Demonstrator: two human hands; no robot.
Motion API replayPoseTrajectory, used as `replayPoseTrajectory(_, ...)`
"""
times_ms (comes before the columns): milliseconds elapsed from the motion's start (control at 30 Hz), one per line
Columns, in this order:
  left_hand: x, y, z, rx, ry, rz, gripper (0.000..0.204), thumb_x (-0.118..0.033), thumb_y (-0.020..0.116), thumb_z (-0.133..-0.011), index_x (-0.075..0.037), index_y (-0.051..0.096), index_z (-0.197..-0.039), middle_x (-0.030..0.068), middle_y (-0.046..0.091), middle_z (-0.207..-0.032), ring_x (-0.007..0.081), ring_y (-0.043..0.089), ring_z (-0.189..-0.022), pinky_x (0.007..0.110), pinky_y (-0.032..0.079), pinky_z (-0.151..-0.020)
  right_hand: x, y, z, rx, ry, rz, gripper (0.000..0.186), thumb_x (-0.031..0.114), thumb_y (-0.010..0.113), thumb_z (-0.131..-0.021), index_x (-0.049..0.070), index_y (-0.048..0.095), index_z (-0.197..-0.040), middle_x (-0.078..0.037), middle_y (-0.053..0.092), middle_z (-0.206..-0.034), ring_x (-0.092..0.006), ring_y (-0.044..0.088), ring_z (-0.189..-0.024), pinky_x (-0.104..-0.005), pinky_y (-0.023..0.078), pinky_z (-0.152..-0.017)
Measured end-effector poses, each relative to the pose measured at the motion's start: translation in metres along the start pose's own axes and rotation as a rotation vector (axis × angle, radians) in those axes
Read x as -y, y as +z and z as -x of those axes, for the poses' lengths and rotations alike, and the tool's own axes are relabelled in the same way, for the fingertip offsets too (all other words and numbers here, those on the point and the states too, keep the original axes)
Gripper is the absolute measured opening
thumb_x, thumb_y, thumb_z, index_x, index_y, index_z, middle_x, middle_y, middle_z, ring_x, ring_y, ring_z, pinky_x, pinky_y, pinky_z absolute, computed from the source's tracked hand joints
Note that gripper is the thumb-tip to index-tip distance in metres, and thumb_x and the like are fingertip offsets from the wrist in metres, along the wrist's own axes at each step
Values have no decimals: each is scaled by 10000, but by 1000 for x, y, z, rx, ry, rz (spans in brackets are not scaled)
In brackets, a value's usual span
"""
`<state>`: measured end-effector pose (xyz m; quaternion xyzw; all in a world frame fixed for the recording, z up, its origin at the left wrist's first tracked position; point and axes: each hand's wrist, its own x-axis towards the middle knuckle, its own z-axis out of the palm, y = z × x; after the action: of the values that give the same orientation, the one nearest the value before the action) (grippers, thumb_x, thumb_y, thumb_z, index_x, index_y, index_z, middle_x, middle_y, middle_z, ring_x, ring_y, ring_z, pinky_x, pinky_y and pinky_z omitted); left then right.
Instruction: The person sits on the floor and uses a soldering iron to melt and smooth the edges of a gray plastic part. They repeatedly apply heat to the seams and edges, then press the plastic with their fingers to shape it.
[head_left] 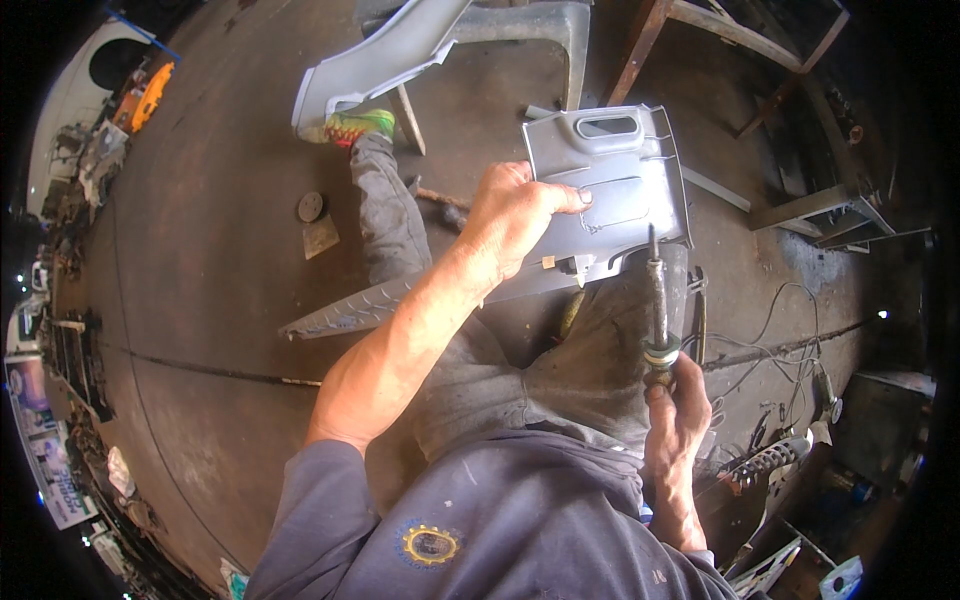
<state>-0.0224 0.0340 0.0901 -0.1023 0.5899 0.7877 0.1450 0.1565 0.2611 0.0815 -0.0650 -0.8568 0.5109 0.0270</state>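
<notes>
Steadying the grey panel [625, 195], which sits just right of centre in the upper half of the frame, our left hand [518, 208] grips its left edge, thumb on the face and most fingers hidden behind. Our right hand [678, 408], well apart from the left, is closed around the lower end of a pointed tool [657, 305]; its tip overlaps the lower right of the panel, and we cannot tell whether they touch. As for progress, we judge the work to be partway along: a rough, stippled line [590, 226] near our thumb looks already worked, while the smooth face around it looks untouched. How much is left we cannot tell, since the back of the panel is hidden. Below it, a ridged grey strip [350, 308] runs left behind our forearm, perhaps part of the same piece. Farther out, at top left of centre, a second grey trim piece [385, 55] overlaps a stool [575, 55], above our green and red shoe [362, 125]; whether it has been worked, we cannot say. Loose cables [778, 348] lie at the right, and a metal frame [735, 30] stands at upper right.
</notes>
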Motion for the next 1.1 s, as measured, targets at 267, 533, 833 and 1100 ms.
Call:
replayPoseTrajectory(267,-32,13,-17,7,119,78,277,-5,717,-739,93,669,-994,161,702,-914,235,681,-782,323,547,-738,13,-7,-23,68,75,-39,444,120,648,-881,-20,512,-1280,-113,675,-948,-137,610,-833,-293,490,-775)
replayPoseTrajectory(533,-29,22,-22,-17,136,80,297,-32,698,-768,88,672,-1038,150,700,-927,204,657,-797,317,524,-752,6,11,-26,-39,-60,-230,453,-34,692,-821,1,538,-1245,-107,679,-948,-117,624,-825,-264,503,-738)
replayPoseTrajectory(833,-30,31,-14,-86,78,13,272,-28,695,-760,97,688,-1001,140,708,-939,197,652,-844,303,486,-813,11,19,-35,-70,-229,24,421,7,714,-837,4,579,-1235,-143,689,-860,-158,664,-694,-276,524,-641)
replayPoseTrajectory(1100,-25,32,-15,-88,101,61,243,-23,691,-762,116,687,-961,151,711,-928,201,658,-844,299,489,-821,23,14,-39,-5,-182,57,326,-2,702,-837,-19,622,-1152,-166,702,-909,-200,701,-750,-290,540,-662)
